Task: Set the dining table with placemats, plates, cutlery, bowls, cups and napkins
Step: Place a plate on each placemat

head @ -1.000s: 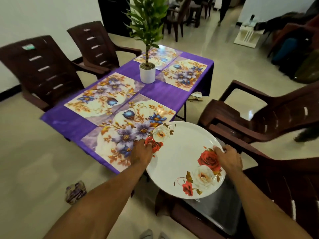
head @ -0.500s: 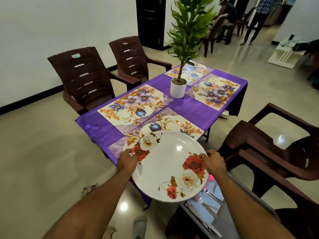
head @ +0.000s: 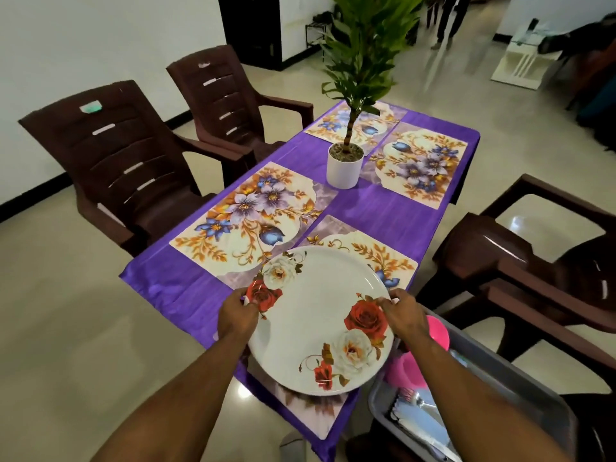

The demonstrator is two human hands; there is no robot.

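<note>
A large white plate [head: 310, 315] printed with red and white roses hangs over the near right placemat [head: 373, 253] on the purple table [head: 383, 215]. My left hand [head: 238, 315] grips its left rim and my right hand [head: 403, 315] grips its right rim. Whether the plate touches the mat I cannot tell. Three more floral placemats lie on the cloth: near left [head: 246, 215], far right [head: 420, 165] and far left [head: 336, 123], partly behind the plant.
A potted plant [head: 345, 165] stands mid-table. Brown plastic chairs flank the table, left [head: 110, 161] [head: 226, 98] and right [head: 533, 261]. A grey tray [head: 520, 391] at lower right holds pink cups [head: 436, 331], cutlery and pale blue napkins. A person's legs [head: 446, 21] stand far back.
Both hands have carried the plate from over the chair toward the table; it now hangs over the near right placemat. My view moved closer to the table.
</note>
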